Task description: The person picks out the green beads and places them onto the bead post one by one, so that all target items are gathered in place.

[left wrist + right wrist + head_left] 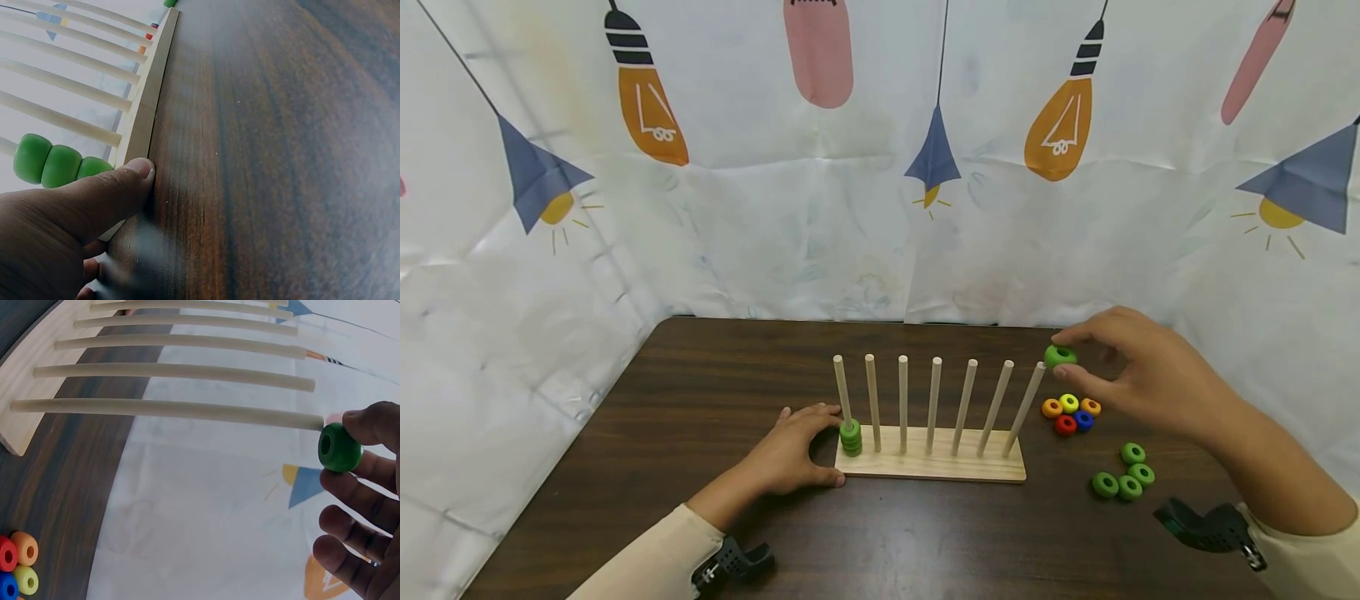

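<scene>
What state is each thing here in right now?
Wooden base: flat on the table, pegs pointing up
Leftmost peg: holds three stacked green beads
Other six pegs: bare
Held green bead: off the table, beside the rightmost peg's tip, not threaded
Four loose green beads: on the table
Red, blue, yellow and two orange beads: clustered on the table
Left hand: holding the base's left end
Right hand: pinching the held bead

brown table [700,400] bears pegged board [917,465]; green beads [1131,495]; multicoloured beads [1067,410]
</scene>
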The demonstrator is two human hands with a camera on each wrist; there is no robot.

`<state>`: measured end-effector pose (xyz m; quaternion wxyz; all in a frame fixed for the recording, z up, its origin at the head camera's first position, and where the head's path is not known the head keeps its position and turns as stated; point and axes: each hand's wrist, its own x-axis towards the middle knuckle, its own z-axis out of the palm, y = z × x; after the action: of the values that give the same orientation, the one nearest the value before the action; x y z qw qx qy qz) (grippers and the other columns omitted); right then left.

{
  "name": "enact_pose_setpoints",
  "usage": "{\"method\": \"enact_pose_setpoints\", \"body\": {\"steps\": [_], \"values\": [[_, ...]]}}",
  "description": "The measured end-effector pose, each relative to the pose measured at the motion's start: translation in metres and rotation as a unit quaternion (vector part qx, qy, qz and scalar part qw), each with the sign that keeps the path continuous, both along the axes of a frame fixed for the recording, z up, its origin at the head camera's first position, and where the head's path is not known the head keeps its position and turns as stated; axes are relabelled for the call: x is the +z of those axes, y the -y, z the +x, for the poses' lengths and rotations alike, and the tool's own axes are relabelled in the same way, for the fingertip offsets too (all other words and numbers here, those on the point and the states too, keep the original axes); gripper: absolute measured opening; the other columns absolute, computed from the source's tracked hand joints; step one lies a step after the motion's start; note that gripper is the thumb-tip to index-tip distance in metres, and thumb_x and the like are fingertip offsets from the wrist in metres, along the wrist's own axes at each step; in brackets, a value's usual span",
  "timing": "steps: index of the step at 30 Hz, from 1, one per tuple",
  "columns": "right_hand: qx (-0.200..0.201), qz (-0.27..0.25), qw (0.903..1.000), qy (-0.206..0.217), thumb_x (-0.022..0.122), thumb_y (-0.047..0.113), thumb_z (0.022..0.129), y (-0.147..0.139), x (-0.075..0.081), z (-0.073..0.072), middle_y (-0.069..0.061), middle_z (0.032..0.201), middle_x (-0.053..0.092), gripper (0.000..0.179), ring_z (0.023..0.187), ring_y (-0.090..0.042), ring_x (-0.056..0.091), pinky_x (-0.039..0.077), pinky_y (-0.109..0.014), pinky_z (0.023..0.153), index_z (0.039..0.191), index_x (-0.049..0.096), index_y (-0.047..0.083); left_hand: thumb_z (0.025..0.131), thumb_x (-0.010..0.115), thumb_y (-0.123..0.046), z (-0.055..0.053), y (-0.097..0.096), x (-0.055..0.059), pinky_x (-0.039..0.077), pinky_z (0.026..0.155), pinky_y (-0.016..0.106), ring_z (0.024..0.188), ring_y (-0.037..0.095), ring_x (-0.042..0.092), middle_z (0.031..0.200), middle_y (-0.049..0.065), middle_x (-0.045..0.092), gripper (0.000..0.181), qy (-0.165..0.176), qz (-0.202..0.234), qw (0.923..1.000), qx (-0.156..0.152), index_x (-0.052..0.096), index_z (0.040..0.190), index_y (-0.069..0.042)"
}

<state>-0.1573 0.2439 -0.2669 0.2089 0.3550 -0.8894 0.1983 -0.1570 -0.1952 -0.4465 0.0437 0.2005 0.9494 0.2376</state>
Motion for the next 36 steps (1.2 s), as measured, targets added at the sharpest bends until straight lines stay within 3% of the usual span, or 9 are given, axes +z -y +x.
{"method": "enact_pose_setpoints", "body": {"steps": [15,27,36], "values": [[0.047,-0.005,0.9987,-0.021,0.09,0.006,0.072,0.015,0.002,-0.005,0.011,0.101,0.071,0.039,0.089,-0.006,0.055,0.045,-0.019,0.072,0.107,0.075,0.017,0.073,0.093,-0.041,0.001,0.001,0.002,0.015,0.116,0.071,0.146,0.035,0.037,0.152,0.009,0.051,0.075,0.005,0.006,1.0,-0.002,0.064,0.135,-0.012],[0.035,0.008,0.9993,-0.006,0.09,0.012,0.076,0.027,0.004,-0.005,0.012,0.101,0.069,0.035,0.086,-0.005,0.052,0.047,-0.026,0.068,0.108,0.076,0.019,0.072,0.093,-0.042,0.0,0.001,0.001,0.015,0.116,0.07,0.146,0.034,0.037,0.152,0.008,0.051,0.075,0.005,0.007,1.0,-0.001,0.064,0.135,-0.012],[0.038,0.007,0.9992,0.007,0.089,0.014,0.08,0.036,0.004,-0.005,0.013,0.103,0.068,0.033,0.093,-0.006,0.056,0.048,-0.028,0.07,0.108,0.075,0.02,0.071,0.093,-0.042,0.0,0.001,0.0,0.016,0.116,0.07,0.145,0.033,0.039,0.151,0.008,0.052,0.074,0.001,0.004,1.0,-0.001,0.065,0.133,-0.014]]}}
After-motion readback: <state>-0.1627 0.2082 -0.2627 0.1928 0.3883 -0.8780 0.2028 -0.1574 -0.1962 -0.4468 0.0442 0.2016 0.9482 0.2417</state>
